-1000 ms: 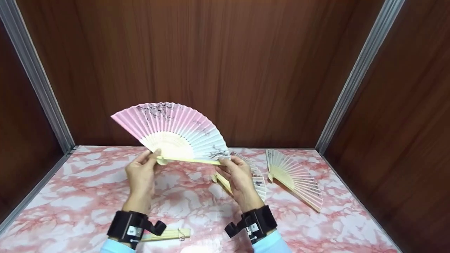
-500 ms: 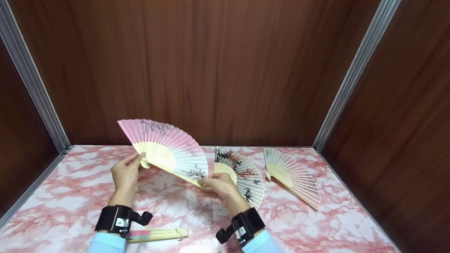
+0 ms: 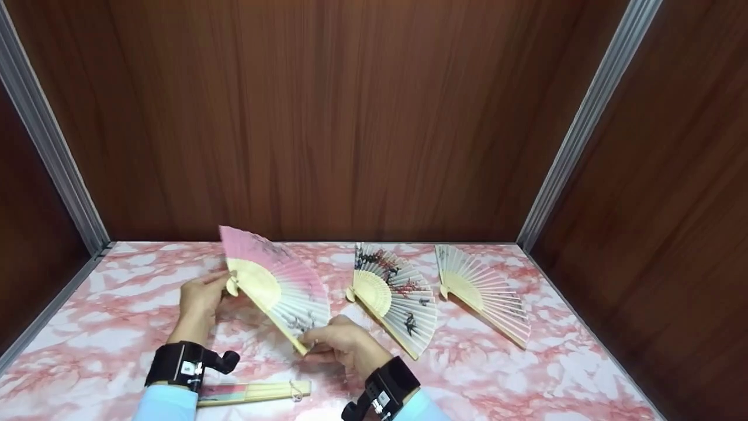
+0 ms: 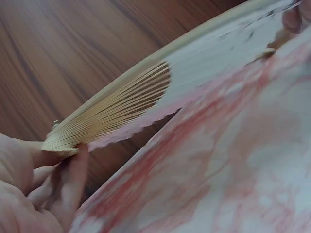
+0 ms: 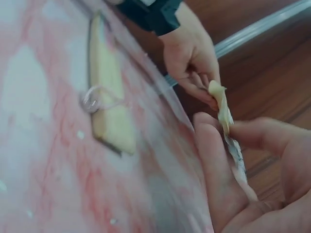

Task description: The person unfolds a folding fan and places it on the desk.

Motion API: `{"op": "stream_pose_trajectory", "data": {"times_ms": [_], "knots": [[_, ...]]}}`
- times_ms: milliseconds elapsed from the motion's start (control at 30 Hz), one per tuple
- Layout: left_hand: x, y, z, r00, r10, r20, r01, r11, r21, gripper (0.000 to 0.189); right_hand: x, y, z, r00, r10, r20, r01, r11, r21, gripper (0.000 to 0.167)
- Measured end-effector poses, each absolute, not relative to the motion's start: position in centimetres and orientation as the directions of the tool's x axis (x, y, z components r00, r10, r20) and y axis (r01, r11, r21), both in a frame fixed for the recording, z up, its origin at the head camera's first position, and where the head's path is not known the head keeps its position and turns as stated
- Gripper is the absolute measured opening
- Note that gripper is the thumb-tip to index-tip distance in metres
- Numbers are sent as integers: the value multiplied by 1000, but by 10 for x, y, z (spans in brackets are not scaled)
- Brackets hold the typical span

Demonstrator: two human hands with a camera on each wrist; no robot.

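Observation:
A spread folding fan, pink fading to white with dark branch prints and pale ribs, is held tilted just above the table. My left hand pinches its pivot end; the left wrist view shows thumb and fingers of that hand on the gathered ribs. At the lower right end, my right hand pinches the outer guard stick. In the right wrist view the fan appears edge-on between the thumb and fingers of the right hand.
An open fan with red and black prints lies right of my right hand. Farther right rests a paler open fan. A folded fan with a cord loop lies near the front. Wooden panels enclose the marbled tabletop.
The pink fan has come down toward the table and turned, its right end swinging downward and left. Both hands have moved down and left with it, uncovering the red-and-black fan.

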State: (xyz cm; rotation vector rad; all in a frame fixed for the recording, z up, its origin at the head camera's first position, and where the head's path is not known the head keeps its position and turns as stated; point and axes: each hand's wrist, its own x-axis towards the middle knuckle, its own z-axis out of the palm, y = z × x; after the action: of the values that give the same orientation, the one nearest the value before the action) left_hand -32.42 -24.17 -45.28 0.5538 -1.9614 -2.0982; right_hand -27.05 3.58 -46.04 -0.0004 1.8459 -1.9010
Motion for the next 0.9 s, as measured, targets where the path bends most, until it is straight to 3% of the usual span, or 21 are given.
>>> {"op": "stream_pose_trajectory", "data": {"times_ms": [200,567,800,900], "knots": [[-330,-235,-463,-945,-272,-180,-138,-168,976,47,-270,37,-464,-891,-281,-357,355,61,-933,35],[-337,-237,-481,-941,-313,-127,-131,-9,991,46,-264,34,-472,-888,-288,-358,357,58,-932,18],[-338,-230,-482,-952,-272,-138,-90,-181,979,46,-262,42,-471,-875,-300,-380,365,106,-925,12],[-338,-231,-484,-951,-283,-126,-83,-158,984,42,-260,41,-472,-870,-296,-394,374,126,-919,14]]}}
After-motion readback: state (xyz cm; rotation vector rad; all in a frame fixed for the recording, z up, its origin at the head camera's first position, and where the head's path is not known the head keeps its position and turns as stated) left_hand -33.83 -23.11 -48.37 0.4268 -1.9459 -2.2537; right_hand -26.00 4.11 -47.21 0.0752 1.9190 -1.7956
